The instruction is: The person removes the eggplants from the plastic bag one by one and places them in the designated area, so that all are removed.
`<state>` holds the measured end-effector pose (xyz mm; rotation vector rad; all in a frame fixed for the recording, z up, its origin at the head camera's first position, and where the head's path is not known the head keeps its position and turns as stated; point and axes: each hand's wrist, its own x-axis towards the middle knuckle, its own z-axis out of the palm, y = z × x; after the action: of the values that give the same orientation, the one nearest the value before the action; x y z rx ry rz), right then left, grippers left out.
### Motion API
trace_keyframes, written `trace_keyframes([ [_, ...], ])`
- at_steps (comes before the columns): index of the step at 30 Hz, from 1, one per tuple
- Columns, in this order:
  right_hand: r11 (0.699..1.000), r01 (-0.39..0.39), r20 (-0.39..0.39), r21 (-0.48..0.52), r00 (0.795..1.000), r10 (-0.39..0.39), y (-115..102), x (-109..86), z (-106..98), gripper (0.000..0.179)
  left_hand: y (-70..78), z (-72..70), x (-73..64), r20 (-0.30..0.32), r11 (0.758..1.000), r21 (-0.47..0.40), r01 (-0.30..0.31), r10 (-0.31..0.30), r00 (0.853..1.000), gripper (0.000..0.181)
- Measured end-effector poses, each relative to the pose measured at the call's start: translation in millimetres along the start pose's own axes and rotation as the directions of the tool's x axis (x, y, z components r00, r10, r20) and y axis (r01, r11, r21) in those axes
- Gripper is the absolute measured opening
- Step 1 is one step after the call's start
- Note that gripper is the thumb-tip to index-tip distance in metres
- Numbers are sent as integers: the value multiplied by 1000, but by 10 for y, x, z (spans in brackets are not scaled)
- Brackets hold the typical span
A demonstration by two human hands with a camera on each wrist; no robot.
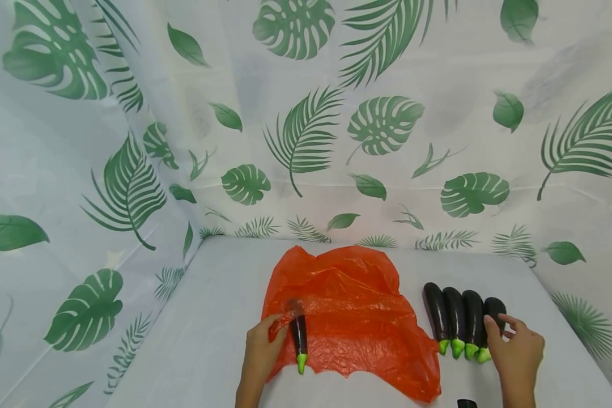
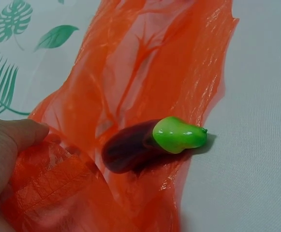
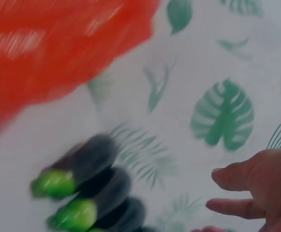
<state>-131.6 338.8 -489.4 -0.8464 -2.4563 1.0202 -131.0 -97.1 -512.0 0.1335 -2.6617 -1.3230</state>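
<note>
A thin red plastic bag [image 1: 357,340] lies spread out and wrinkled. My left hand [image 1: 260,351] pinches its left edge between thumb and fingers, lifting a flap seen closely in the left wrist view. One dark eggplant [image 1: 299,337] with a green cap [image 2: 179,135] lies at the bag's left part, its far end under the red film. To the right, several more eggplants [image 1: 455,320] stand side by side in a row, caps toward me. Over the rightmost one hovers my right hand [image 1: 520,351], thumb and fingers apart, holding nothing in the right wrist view [image 3: 261,188].
Everything rests on a white table surface [image 1: 199,340]. A leaf-printed white curtain [image 1: 183,141] rises behind and at both sides. A small black object [image 1: 467,403] shows at the bottom edge, mostly cut off.
</note>
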Motion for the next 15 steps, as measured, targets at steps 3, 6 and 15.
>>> trace_keyframes([
  [3,998,64,34,27,997,-65,-308,-128,-93,53,13,-6,11,-15,1000,-2,-6,6,1000,22],
  [6,992,80,148,98,985,-94,-636,-315,-187,53,24,-16,17,-23,1000,-3,-24,24,999,21],
  [15,843,320,725,433,431,-536,-1211,-1051,-92,35,16,-28,29,-23,1000,4,-4,4,1000,22],
])
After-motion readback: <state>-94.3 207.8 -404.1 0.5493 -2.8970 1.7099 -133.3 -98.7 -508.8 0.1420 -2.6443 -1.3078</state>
